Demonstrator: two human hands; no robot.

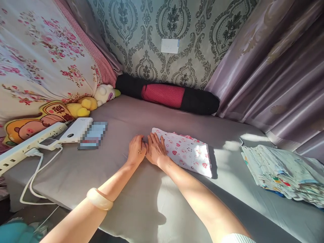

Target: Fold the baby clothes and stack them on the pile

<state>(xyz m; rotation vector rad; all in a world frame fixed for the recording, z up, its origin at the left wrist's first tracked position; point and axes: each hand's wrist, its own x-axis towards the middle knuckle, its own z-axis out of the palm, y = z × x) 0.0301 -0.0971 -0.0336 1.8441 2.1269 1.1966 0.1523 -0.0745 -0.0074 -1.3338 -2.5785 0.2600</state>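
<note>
A white folded cloth [188, 150] with pink and red hearts and small flowers lies flat on the grey bed sheet in front of me. My right hand [156, 147] rests palm down on its left end, fingers stretched out. Right beside it, my left hand [137, 150] sits at the cloth's left edge with its fingers curled in. Whatever those fingers may hold is hidden. A pale bangle [99, 199] circles my left forearm.
Folded patterned cloths [283, 172] are stacked at the right. On the left lie a power strip [32, 145] with cables, a white power bank [76, 130], a blurred phone [93, 135] and plush toys [84, 107]. A black and red bolster [164, 96] lines the wall.
</note>
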